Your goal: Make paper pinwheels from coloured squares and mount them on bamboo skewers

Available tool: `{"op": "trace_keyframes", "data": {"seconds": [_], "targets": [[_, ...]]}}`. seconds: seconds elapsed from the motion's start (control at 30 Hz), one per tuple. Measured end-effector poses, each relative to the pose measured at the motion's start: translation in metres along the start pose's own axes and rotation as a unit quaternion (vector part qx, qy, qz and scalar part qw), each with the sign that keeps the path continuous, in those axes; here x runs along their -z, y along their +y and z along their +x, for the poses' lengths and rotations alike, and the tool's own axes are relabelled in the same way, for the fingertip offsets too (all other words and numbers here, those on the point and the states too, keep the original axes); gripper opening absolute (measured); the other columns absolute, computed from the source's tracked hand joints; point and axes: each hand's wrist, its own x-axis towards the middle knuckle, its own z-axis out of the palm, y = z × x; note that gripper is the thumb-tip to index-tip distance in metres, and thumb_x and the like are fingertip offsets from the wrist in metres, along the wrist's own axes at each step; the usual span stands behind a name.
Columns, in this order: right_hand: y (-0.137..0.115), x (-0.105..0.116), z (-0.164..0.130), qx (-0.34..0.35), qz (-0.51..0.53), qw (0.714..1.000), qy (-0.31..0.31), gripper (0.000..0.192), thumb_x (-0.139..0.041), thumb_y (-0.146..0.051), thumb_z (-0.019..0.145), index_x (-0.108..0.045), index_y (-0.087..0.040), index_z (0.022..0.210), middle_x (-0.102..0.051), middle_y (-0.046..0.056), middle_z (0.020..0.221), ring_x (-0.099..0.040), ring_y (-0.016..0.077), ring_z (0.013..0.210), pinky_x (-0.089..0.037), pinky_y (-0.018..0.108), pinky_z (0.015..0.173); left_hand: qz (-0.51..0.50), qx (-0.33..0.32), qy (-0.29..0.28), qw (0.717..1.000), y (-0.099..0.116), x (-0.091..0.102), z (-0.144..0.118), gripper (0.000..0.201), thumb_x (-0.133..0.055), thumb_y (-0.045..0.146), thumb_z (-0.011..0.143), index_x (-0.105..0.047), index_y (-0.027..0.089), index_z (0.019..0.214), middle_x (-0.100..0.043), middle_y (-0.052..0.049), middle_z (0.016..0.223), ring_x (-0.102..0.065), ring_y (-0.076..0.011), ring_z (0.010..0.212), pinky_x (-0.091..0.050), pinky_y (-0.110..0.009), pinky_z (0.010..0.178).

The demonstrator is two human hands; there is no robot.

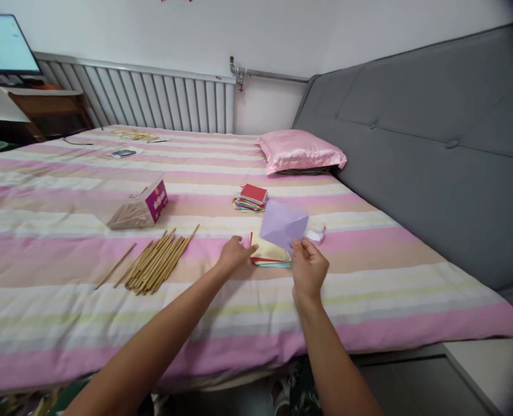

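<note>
My right hand pinches the lower right corner of a purple piece of paper, creased like a small envelope. It is raised and tilted over a small pile of coloured paper, cream on top with red and light blue edges below. My left hand is at the left edge of this pile, its thumb touching the edge and apart from the index finger; the other fingers are partly hidden. Behind the purple paper lies a stack of small cards or papers with red on top. A small white-and-clear round item sits to the right.
Brown sticks lie in a bundle on the striped bedspread, left of my hands. A clear plastic box with a purple label holds more sticks. Farther back are a pink pillow, a grey headboard and a radiator.
</note>
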Motion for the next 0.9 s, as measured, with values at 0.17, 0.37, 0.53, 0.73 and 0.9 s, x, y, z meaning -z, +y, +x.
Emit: {"op": "trace_keyframes", "data": {"seconds": [0.17,0.37,0.53,0.73,0.9], "targets": [[-0.002,-0.019,-0.039,-0.188,0.081,0.954,-0.22,0.034,-0.067,-0.037,0.066,-0.069,-0.014,0.092,-0.073,0.005,0.081,-0.066,0.018,0.073,-0.05,0.028,0.064,-0.097,0.015,-0.074,0.992,0.008,0.064,-0.039,0.071,-0.029,0.066,0.079,-0.068,0.008,0.091,-0.071,-0.015,0.083,-0.064,-0.0281,0.086,-0.047,-0.032,0.07],[0.005,-0.027,-0.071,-0.165,0.016,0.939,-0.303,0.052,-0.06,-0.037,0.074,-0.056,-0.015,0.121,-0.069,0.001,0.068,-0.062,0.0174,0.063,-0.049,0.029,0.061,-0.268,0.05,-0.118,0.955,0.001,0.09,-0.083,0.058,-0.051,0.063,0.073,-0.069,0.011,0.09,-0.071,-0.013,0.078,-0.066,-0.0271,0.078,-0.049,-0.033,0.066],[0.002,-0.025,-0.075,-0.059,-0.056,0.913,-0.4,0.061,-0.053,-0.031,0.082,-0.034,-0.021,0.139,-0.057,-0.006,0.052,-0.052,0.0137,0.047,-0.042,0.024,0.048,-0.224,0.093,-0.022,0.97,-0.014,0.091,-0.082,0.037,-0.079,0.029,0.052,-0.068,0.011,0.081,-0.071,-0.007,0.071,-0.063,-0.0202,0.063,-0.047,-0.029,0.061],[0.002,-0.021,-0.063,0.015,-0.106,0.919,-0.379,0.048,-0.054,-0.035,0.084,-0.047,-0.018,0.127,-0.071,0.004,0.079,-0.066,0.0188,0.078,-0.05,0.03,0.072,-0.23,0.098,0.045,0.967,-0.015,0.099,-0.074,0.038,-0.079,0.028,0.047,-0.067,0.01,0.077,-0.07,-0.005,0.069,-0.06,-0.0168,0.059,-0.043,-0.025,0.057],[0.006,-0.017,-0.015,0.08,-0.32,0.912,-0.245,0.024,-0.05,-0.029,0.084,-0.065,-0.018,0.1,-0.072,0.006,0.096,-0.067,0.0175,0.085,-0.051,0.026,0.074,-0.238,0.082,0.053,0.967,-0.015,0.098,-0.07,0.039,-0.08,0.028,0.045,-0.068,0.009,0.077,-0.071,-0.006,0.071,-0.061,-0.017,0.06,-0.044,-0.026,0.058]]}}
